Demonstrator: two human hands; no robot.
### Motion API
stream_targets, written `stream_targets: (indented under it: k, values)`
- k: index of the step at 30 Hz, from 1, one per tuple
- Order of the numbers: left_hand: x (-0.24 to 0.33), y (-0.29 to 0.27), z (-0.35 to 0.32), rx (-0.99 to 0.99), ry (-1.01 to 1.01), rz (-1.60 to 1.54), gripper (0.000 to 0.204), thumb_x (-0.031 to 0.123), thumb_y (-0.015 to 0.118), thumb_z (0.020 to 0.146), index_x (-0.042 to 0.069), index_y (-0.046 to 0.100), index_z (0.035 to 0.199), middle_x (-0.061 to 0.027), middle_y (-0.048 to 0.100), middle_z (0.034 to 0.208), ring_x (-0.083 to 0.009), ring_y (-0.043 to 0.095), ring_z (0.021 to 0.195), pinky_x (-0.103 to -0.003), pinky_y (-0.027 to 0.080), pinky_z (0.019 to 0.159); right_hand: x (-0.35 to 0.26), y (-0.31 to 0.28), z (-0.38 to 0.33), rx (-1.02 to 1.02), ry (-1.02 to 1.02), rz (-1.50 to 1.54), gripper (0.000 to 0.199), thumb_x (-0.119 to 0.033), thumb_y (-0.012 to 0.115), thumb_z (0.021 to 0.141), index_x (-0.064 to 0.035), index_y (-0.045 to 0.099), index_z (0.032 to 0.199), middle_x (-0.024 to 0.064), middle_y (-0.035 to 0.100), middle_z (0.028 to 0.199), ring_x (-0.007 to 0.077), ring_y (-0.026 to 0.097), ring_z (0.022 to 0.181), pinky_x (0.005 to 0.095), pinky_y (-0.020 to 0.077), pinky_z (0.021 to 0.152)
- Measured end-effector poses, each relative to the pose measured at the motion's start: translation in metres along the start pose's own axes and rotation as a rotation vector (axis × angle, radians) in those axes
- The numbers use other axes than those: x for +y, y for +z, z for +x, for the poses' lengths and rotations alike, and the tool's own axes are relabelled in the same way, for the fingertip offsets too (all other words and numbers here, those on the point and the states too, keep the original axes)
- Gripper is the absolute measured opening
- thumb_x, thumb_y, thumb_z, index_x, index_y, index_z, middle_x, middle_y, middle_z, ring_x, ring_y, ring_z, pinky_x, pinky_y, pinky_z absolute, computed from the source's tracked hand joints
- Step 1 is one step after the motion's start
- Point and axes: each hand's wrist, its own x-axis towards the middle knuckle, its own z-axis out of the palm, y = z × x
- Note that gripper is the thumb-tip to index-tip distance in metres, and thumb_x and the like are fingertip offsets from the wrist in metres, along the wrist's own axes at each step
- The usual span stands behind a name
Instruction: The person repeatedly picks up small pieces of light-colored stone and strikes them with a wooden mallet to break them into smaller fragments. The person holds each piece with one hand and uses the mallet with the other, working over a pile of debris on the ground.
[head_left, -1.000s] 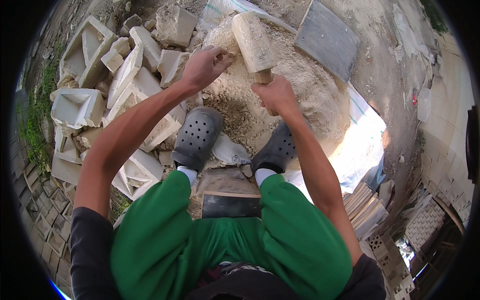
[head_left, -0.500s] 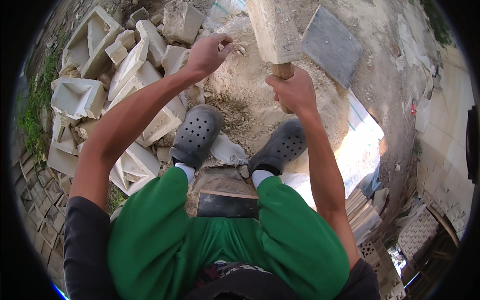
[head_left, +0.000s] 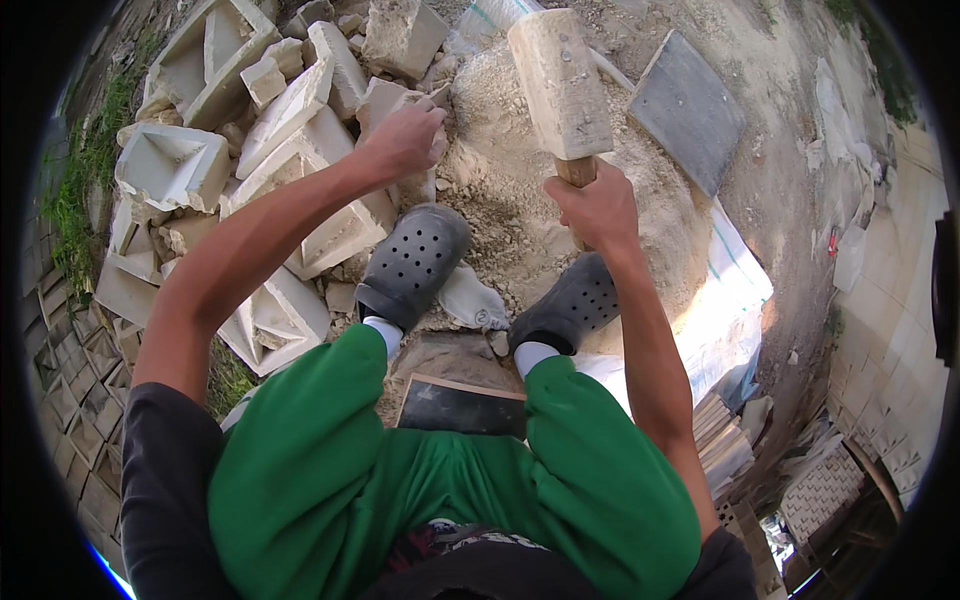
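My right hand grips the wooden handle of a big mallet with a pale, dusty block head, held raised above a mound of crushed rubble. My left hand reaches out to the left of the mallet and closes on a pale chunk of stone at the edge of a heap of broken cast blocks. I sit with green trousers and dark perforated clogs, feet planted on the rubble.
Broken white moulded blocks pile up at the left. A flat grey slab lies at the upper right. A dark board sits between my knees. White sacking and stacked tiles lie to the right.
The mallet has swung up from low over the rubble to a raised position. My left hand has stayed on the stone at the heap's edge.
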Motion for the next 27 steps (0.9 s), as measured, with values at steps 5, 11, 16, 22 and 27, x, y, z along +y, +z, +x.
stream_targets:
  k: [5, 11, 16, 22, 27]
  values:
    - [0.015, -0.008, -0.005, -0.152, -0.149, 0.059, 0.05, 0.029, 0.074, 0.087, -0.003, 0.059, 0.122, -0.0224, 0.062, 0.111, -0.0401, 0.062, 0.107, -0.049, 0.051, 0.091, 0.002, 0.004, -0.004, 0.153, -0.415, 0.276, 0.024, -0.018, 0.072, 0.081, 0.0027, 0.069, 0.091, 0.0121, 0.067, 0.071, 0.022, 0.066, 0.061, 0.0367, 0.0517, 0.058]
    - [0.023, -0.006, -0.008, -0.113, -0.193, 0.014, 0.044, 0.025, 0.074, 0.085, -0.005, 0.057, 0.112, -0.0245, 0.062, 0.107, -0.0409, 0.064, 0.103, -0.049, 0.052, 0.089, 0.03, 0.035, 0.014, -0.046, 0.058, -0.045, 0.038, -0.029, 0.074, 0.076, 0.004, 0.07, 0.093, 0.0149, 0.07, 0.069, 0.0247, 0.071, 0.063, 0.038, 0.0554, 0.061]
    - [0.027, -0.007, -0.003, -0.186, -0.194, 0.064, 0.035, 0.013, 0.073, 0.082, -0.006, 0.056, 0.107, -0.026, 0.063, 0.106, -0.0413, 0.066, 0.101, -0.049, 0.055, 0.085, 0.013, 0.016, 0.0, 0.037, 0.006, 0.043, 0.032, -0.029, 0.073, 0.077, 0.0013, 0.07, 0.088, 0.012, 0.069, 0.065, 0.0216, 0.069, 0.056, 0.0365, 0.0547, 0.058]
    - [0.032, -0.003, -0.005, -0.159, -0.172, 0.098, 0.033, 0.005, 0.069, 0.078, -0.005, 0.055, 0.107, -0.0247, 0.062, 0.104, -0.0408, 0.065, 0.1, -0.048, 0.055, 0.083, 0.042, 0.035, 0.013, 0.226, -0.732, -0.09, 0.022, -0.02, 0.069, 0.085, 0.0026, 0.068, 0.084, 0.0107, 0.064, 0.061, 0.0214, 0.065, 0.05, 0.0388, 0.0518, 0.055]
    - [0.027, -0.002, -0.007, -0.133, -0.153, 0.07, 0.04, 0.003, 0.068, 0.075, -0.004, 0.053, 0.111, -0.0247, 0.061, 0.1, -0.0431, 0.063, 0.098, -0.05, 0.053, 0.083, 0.042, 0.044, 0.018, -0.052, -0.062, -0.074, 0.034, -0.028, 0.074, 0.076, 0.0026, 0.071, 0.09, 0.0123, 0.069, 0.067, 0.0207, 0.069, 0.056, 0.0366, 0.0546, 0.059]
